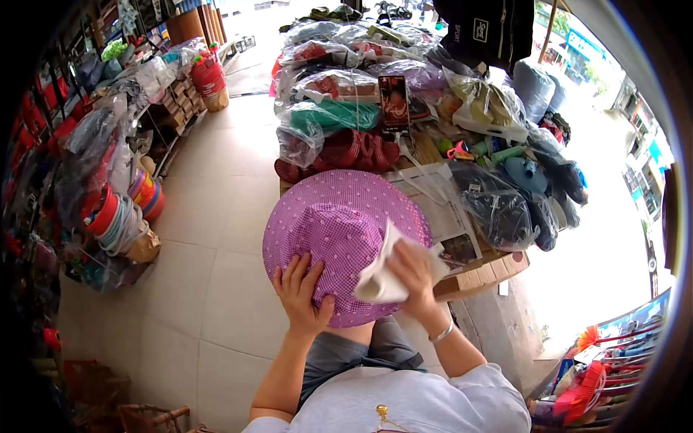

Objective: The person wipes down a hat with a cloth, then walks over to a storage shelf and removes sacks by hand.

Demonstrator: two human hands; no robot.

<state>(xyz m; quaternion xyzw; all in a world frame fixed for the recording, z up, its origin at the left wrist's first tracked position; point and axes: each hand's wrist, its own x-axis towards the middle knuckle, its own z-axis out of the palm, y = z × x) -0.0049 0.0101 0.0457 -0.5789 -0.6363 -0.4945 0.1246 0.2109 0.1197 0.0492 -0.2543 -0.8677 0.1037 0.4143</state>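
A wide-brimmed purple sun hat, checked and dotted with small light spots, is in front of my body, its far brim at the goods table. My left hand grips the hat at the near left, fingers over the side of the crown and thumb apart. In my right hand is a folded white cloth, held against the right side of the crown and brim. The right hand is a little blurred. The hat's underside is hidden.
Ahead, the table carries plastic-bagged shoes, dark red slippers, a phone on a stand and a printed sheet. Shelves of goods and stacked buckets line the left. Red-handled items stand at lower right.
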